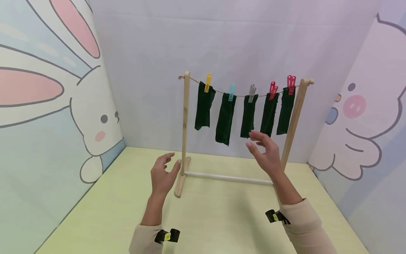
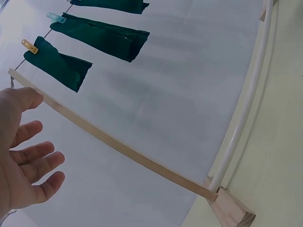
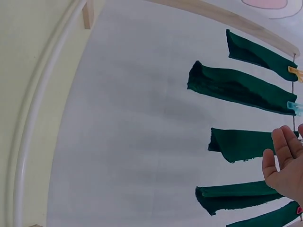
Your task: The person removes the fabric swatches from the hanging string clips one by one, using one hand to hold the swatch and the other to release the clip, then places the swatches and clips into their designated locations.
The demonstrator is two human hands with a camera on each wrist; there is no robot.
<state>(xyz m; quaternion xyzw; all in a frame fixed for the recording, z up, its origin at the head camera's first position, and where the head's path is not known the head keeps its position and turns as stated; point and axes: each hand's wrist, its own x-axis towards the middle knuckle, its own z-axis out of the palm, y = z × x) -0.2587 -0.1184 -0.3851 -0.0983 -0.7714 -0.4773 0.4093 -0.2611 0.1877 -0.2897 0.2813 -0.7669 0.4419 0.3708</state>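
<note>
Several dark green cloth strips hang by clothespins from a string on a wooden rack. A yellow clothespin (image 1: 207,83) holds the leftmost cloth (image 1: 204,107), and a light blue clothespin (image 1: 232,92) the cloth beside it (image 1: 226,120). Farther right are a grey clothespin (image 1: 252,94) and red clothespins (image 1: 273,91). My left hand (image 1: 163,176) is beside the left wooden post (image 1: 185,123), fingers loosely bent, holding nothing. Empty too, my right hand (image 1: 268,153) is raised before the middle and right cloths, fingers relaxed and thumb apart.
A white rod (image 1: 228,177) joins the rack's posts low down, and the left post stands on a wooden foot (image 1: 180,185). The rack is on a pale yellow table (image 1: 209,218). A plain backdrop (image 1: 152,70) rises behind, with cartoon-printed panels at both sides.
</note>
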